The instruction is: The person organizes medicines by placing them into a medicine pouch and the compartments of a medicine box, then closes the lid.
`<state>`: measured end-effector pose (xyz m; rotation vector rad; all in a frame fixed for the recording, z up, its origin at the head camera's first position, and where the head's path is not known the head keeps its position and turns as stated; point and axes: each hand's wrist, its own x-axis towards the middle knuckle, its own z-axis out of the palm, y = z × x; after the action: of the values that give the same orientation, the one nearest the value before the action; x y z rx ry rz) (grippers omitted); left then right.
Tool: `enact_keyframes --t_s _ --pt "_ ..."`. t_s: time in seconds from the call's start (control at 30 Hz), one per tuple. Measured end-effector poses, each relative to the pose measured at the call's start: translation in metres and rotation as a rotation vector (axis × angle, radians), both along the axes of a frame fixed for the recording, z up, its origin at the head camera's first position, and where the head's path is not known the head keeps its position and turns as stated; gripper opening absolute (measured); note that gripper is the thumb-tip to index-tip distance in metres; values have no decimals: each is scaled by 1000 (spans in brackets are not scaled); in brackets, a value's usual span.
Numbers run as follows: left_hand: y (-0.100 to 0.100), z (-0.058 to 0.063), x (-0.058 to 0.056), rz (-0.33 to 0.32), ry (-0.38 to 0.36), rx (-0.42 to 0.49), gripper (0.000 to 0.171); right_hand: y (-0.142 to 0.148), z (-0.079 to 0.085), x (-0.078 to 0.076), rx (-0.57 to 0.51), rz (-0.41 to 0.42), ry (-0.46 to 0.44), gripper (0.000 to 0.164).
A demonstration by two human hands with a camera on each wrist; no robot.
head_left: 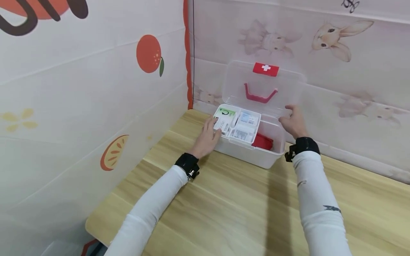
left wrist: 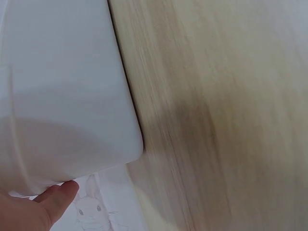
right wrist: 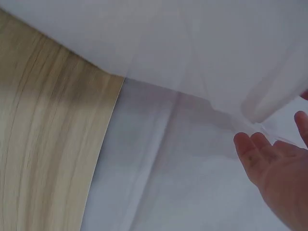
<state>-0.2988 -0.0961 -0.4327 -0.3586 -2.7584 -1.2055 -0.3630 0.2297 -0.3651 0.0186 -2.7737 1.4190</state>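
A clear plastic first-aid box (head_left: 243, 153) sits on the table with its lid (head_left: 237, 83) raised against the wall. The lid bears a pink handle (head_left: 260, 97) and a red label with a white cross (head_left: 266, 69). A white tray (head_left: 248, 142) holds packaged supplies in the box's left part; a red item (head_left: 263, 141) lies to its right. My left hand (head_left: 205, 140) touches the box's left end, fingertips at the rim in the left wrist view. My right hand (head_left: 294, 122) is at the lid's lower right corner, fingers (right wrist: 250, 149) extended along its edge.
The wooden table (head_left: 205, 206) meets a printed wall covering (head_left: 358, 142) behind the box and another at the left. A dark cable (head_left: 193, 53) runs down the corner. The table's rounded front-left corner (head_left: 91, 224) is in view.
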Motion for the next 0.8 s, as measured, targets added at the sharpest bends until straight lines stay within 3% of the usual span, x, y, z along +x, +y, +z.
enact_keyframes --t_s 0.1,0.43,0.6,0.8 --pt "6 0 2 -10 8 -7 58 4 -3 1 -70 -39 -11 65" --pt "21 7 -8 -44 32 -24 56 12 -2 20 -137 -138 49 67" --pt "29 5 -13 -61 17 -15 57 16 -2 30 -142 -171 45 68" --pt "26 8 -24 -79 -3 6 59 10 -3 38 -101 -178 106 62"
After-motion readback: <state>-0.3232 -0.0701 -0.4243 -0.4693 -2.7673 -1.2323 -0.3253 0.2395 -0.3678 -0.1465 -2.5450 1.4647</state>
